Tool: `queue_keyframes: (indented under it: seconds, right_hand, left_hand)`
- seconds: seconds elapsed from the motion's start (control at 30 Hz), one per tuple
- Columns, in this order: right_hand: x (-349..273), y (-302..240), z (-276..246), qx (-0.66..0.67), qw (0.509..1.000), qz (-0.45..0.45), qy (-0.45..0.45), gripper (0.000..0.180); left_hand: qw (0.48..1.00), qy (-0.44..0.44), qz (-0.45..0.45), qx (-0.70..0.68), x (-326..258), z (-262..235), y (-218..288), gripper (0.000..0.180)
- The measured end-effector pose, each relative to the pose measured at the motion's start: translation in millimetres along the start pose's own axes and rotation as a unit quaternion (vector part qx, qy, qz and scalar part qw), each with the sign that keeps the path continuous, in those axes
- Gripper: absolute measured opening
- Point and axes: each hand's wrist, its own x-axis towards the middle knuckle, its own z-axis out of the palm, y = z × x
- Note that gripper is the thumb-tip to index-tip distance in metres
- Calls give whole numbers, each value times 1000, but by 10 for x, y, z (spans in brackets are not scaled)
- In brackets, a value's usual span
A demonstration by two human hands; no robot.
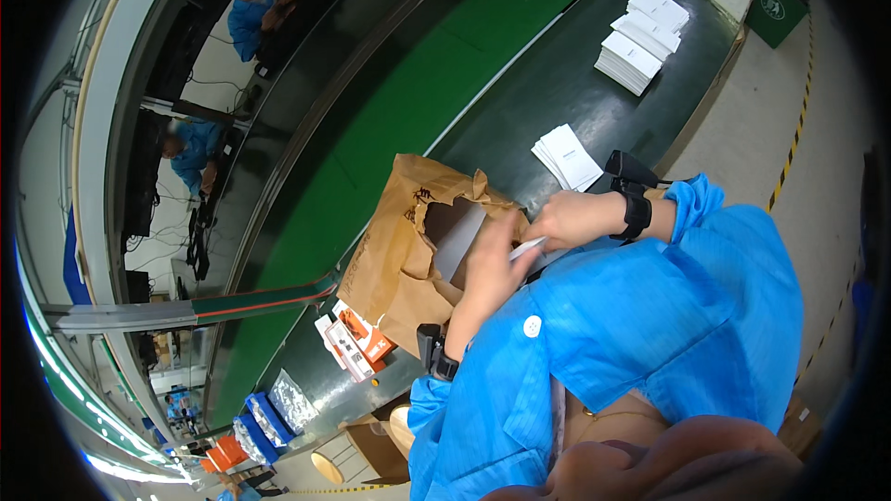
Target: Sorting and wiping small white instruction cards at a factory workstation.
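Observation:
A thin white folded paper or booklet (526, 248) is held at chest height, seen nearly edge-on. My left hand (492, 264) has its thumb and fingers around it, slightly smeared by motion. The closed fingers of my right hand (568, 221) pinch its other end. Just left of both hands stands a large brown paper bag (385, 264) with a ragged torn opening. White sheets (458, 246) show inside the hole, partly behind my left hand. Beyond my right wrist a small fanned stack of white booklets (567, 159) lies on the dark green table.
Several white booklet stacks (640, 42) lie farther along the table (520, 102). Orange and white boxes (355, 341) sit beside the bag. Blue bins (264, 422) and a clear plastic bag (293, 404) are at lower left. A green conveyor belt (371, 130) runs alongside; co-workers (269, 9) sit across.

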Motion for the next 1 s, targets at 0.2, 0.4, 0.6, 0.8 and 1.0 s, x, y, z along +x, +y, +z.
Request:
queue_keyframes:
  seconds: [0.2,0.4,0.6,0.8,1.0]
  right_hand:
    - [-190,380,-86,166,941,88,281,43]
    - [-456,1485,337,381,731,281,491,43]
    - [-463,2095,1345,312,782,374,388,55]
    - [-407,1891,1384,334,786,379,356,52]
    - [-348,1767,1261,304,791,409,339,48]
  left_hand:
    - [897,-154,-184,-370,333,449,-210,35]
    - [726,27,-279,-628,968,1342,-365,33]
    - [935,-9,-348,-73,1015,2358,-837,51]
    - [844,17,-462,-271,1196,2177,-728,67]
    - [695,-27,-478,-537,1314,2095,-756,43]
